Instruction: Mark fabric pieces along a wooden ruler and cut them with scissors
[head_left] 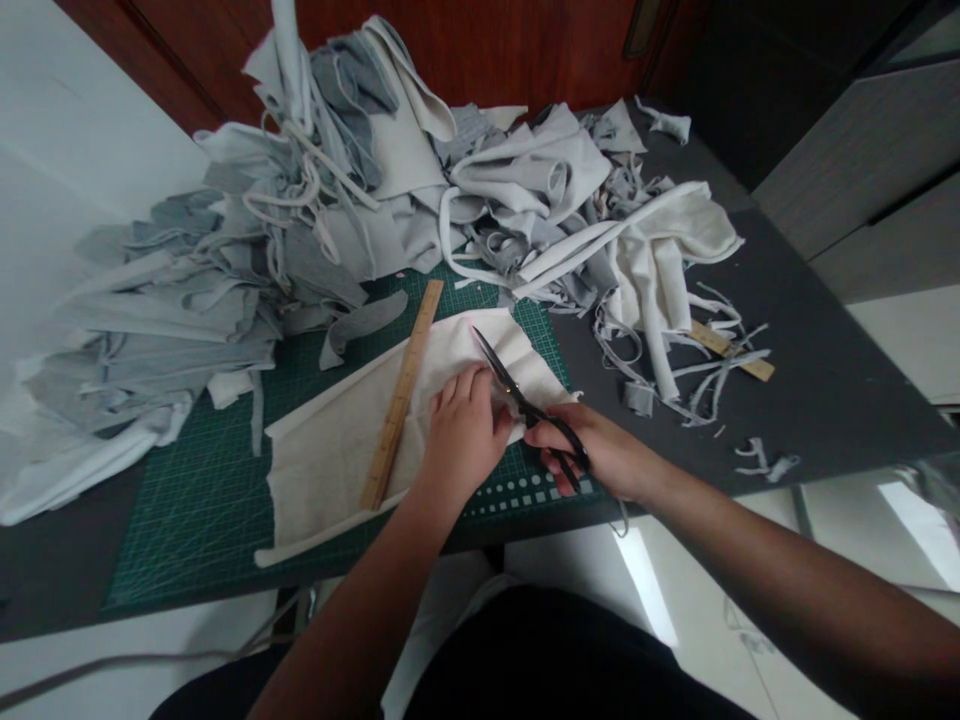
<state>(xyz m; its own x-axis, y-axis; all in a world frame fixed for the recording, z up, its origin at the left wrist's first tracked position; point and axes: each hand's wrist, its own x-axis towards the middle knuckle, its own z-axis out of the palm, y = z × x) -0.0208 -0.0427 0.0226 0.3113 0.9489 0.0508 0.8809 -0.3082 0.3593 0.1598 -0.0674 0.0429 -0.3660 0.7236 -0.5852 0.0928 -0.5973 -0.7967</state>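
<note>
Left hand (466, 425), palm down on the cream cloth (412, 440), its fingers bent side by side and the thumb set apart; whether it pinches the fabric cannot be told. Its forearm rises from the near edge, slanting far and right. Right hand (574, 447), closed around the handles of the black scissors (517, 395), whose blades point far and left over the cloth; its forearm enters from the near right. The cloth lies on the green cutting mat (202, 490), a wooden ruler (401, 400) lying across it, left of both hands.
</note>
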